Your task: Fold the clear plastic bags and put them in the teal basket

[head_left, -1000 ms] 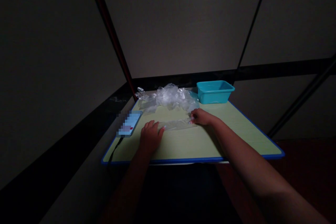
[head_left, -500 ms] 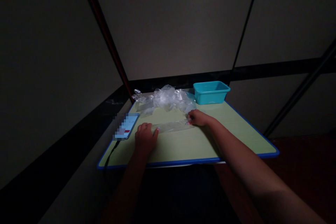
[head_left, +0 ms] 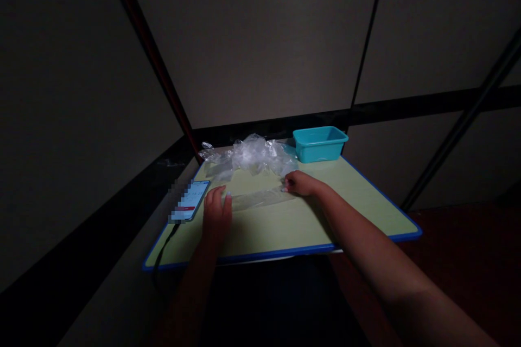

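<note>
A clear, flattened plastic bag (head_left: 260,199) lies lengthwise on the table between my hands. My right hand (head_left: 302,182) is closed, its thumb and fingers pinching the bag's right end. At the other end is my left hand (head_left: 216,214), thumb and fingers apart and resting by the bag's left edge. Behind them, a crumpled heap of clear plastic bags (head_left: 254,153) spreads over the back of the table.
A turquoise plastic basket (head_left: 321,150) stands at the back right corner. Along the left edge lies a phone (head_left: 192,200) with a dark cable (head_left: 165,246) running off the light green table (head_left: 280,233). Dark walls (head_left: 260,54) enclose the back and left.
My left thumb has moved away from its fingers, and that hand has shifted slightly off the bag's left end. My right hand keeps its pinch. The whole view has swung a little.
</note>
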Demonstrator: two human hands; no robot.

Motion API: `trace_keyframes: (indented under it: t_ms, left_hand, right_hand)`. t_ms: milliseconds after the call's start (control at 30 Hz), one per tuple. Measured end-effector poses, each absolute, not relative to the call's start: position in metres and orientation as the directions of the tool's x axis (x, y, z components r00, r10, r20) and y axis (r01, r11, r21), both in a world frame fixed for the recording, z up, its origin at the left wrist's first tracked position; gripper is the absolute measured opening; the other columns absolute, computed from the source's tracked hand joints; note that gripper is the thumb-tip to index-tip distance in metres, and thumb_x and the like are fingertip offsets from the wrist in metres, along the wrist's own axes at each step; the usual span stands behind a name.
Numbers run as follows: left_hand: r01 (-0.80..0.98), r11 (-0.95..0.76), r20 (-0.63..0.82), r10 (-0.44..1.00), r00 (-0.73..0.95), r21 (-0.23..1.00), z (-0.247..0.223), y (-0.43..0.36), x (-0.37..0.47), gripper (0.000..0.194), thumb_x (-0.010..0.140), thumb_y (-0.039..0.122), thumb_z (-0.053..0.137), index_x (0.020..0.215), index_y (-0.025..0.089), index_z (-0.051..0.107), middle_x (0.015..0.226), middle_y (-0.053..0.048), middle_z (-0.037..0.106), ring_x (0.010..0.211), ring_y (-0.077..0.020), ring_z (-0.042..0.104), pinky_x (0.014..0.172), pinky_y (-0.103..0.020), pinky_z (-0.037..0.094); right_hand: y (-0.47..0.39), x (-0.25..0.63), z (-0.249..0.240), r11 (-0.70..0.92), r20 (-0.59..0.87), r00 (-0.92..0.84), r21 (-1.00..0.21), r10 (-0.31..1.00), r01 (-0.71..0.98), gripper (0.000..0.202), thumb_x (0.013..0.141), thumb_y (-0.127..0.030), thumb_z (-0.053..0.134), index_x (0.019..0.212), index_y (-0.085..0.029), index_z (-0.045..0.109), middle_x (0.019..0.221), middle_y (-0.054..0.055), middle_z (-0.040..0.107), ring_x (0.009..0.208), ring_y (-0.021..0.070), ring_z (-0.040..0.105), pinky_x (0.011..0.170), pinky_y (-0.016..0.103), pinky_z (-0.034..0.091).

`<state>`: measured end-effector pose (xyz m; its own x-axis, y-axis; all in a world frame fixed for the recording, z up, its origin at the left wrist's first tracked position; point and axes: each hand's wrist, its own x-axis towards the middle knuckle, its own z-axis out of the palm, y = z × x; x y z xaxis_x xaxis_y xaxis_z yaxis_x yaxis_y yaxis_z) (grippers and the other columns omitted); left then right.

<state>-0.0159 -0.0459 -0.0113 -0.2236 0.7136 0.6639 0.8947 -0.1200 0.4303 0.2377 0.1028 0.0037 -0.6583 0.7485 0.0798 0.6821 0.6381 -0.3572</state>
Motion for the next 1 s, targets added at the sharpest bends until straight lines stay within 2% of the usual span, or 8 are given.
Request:
trace_keyframes:
  t_ms: [167,267,367,467,567,667,867,1000]
  left_hand:
    - [0.839,-0.195,0.622,0.757,-0.201,0.508,-0.006,-0.043,-0.015,0.034,0.090,0.033,0.029,0.105,0.017,0.054,0.111,-0.011,0.054,0.109,-0.0217,0.049,0.100,-0.038,0.035]
    - [0.739,-0.229,0.565,0.790,-0.240,0.633,0.004,-0.030,-0.015,0.035,0.090,0.039,0.031,0.098,0.018,0.058,0.106,-0.010,0.057,0.106,-0.0215,0.050,0.099,-0.037,0.036]
    - [0.596,-0.209,0.474,0.816,-0.331,0.775,0.022,-0.006,-0.015,0.048,0.091,0.051,0.024,0.094,0.018,0.059,0.096,-0.009,0.060,0.089,-0.0192,0.057,0.079,-0.033,0.046]
    - [0.072,-0.194,0.207,0.910,-0.359,0.978,0.037,0.017,-0.016,0.062,0.086,0.065,0.021,0.086,0.016,0.059,0.079,-0.006,0.058,0.060,-0.0128,0.054,0.051,-0.024,0.042]
    - [-0.415,-0.129,0.022,0.967,-0.253,0.901,0.042,0.027,-0.018,0.067,0.085,0.066,0.011,0.074,0.016,0.055,0.060,0.000,0.047,0.046,-0.0107,0.044,0.042,-0.022,0.034]
    - [-0.630,-0.062,-0.016,0.993,-0.118,0.774,0.039,0.020,-0.023,0.063,0.087,0.061,0.008,0.067,0.018,0.049,0.053,0.003,0.035,0.042,-0.0095,0.036,0.039,-0.021,0.030]
    - [-0.652,-0.079,0.126,0.992,0.026,0.754,0.048,-0.003,-0.036,0.057,0.087,0.065,0.018,0.057,0.020,0.037,0.052,0.006,0.027,0.041,-0.0075,0.030,0.039,-0.019,0.029]
    - [-0.378,-0.005,0.013,1.000,0.019,0.926,0.044,0.003,-0.038,0.053,0.088,0.059,0.027,0.052,0.020,0.033,0.045,0.008,0.023,0.036,-0.0070,0.022,0.037,-0.020,0.021]
  right_hand:
    - [0.101,0.236,0.005,0.619,0.084,-0.639,-0.371,0.765,0.692,0.017,0.078,-0.032,0.060,0.074,-0.015,0.060,0.071,0.003,0.062,0.061,0.0116,0.046,0.054,0.022,0.029]
    - [0.100,0.235,0.006,0.607,0.076,-0.628,-0.370,0.775,0.704,0.019,0.080,-0.034,0.058,0.073,-0.016,0.060,0.070,0.003,0.062,0.060,0.0118,0.045,0.053,0.022,0.028]
    - [0.098,0.234,0.007,0.595,0.074,-0.612,-0.352,0.788,0.723,0.021,0.081,-0.034,0.056,0.073,-0.016,0.060,0.069,0.004,0.062,0.059,0.0118,0.045,0.053,0.023,0.027]
    - [0.098,0.233,0.008,0.596,0.081,-0.609,-0.339,0.789,0.728,0.021,0.081,-0.034,0.056,0.073,-0.016,0.061,0.068,0.003,0.062,0.059,0.0116,0.045,0.053,0.023,0.027]
    - [0.099,0.234,0.008,0.599,0.079,-0.612,-0.337,0.787,0.727,0.020,0.081,-0.033,0.056,0.073,-0.016,0.061,0.070,0.004,0.062,0.059,0.0118,0.045,0.053,0.023,0.027]
    - [0.100,0.233,0.007,0.594,0.076,-0.608,-0.338,0.790,0.730,0.021,0.082,-0.034,0.055,0.073,-0.016,0.061,0.069,0.004,0.062,0.058,0.0115,0.044,0.052,0.023,0.026]
    - [0.099,0.234,0.008,0.604,0.082,-0.617,-0.336,0.783,0.723,0.021,0.081,-0.034,0.055,0.070,-0.016,0.059,0.064,0.003,0.059,0.056,0.0115,0.042,0.053,0.024,0.025]
    - [0.099,0.236,0.007,0.608,0.081,-0.625,-0.360,0.776,0.708,0.017,0.078,-0.030,0.056,0.070,-0.015,0.059,0.064,0.002,0.058,0.057,0.0114,0.043,0.053,0.023,0.027]
